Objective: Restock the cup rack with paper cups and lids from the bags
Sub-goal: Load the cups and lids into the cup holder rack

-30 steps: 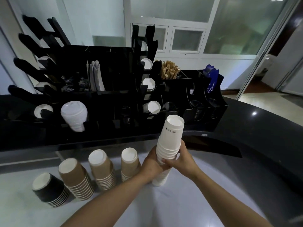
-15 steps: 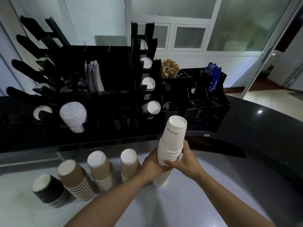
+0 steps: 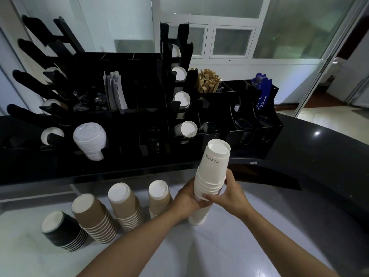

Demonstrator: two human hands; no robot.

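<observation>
A tall stack of upside-down white paper cups (image 3: pixel 213 168) stands on the pale counter (image 3: pixel 219 246). My left hand (image 3: pixel 185 198) wraps its lower middle from the left. My right hand (image 3: pixel 229 194) clasps it from the right, fingers across the rims. Behind it stands the black cup rack (image 3: pixel 139 120), with white cups (image 3: pixel 185 128) lying in its slots and a stack of white lids (image 3: pixel 89 138) at the lower left.
Three brown cup stacks (image 3: pixel 95 218) (image 3: pixel 125 206) (image 3: pixel 159 196) and a black cup stack (image 3: pixel 61 230) stand upside down on the left of the counter. Wooden stirrers (image 3: pixel 207 80) and blue packets (image 3: pixel 261 92) fill rack compartments. A dark curved countertop (image 3: pixel 309 166) runs along the right.
Both hands stay on the white stack, which has hardly moved. The view has shifted slightly.
</observation>
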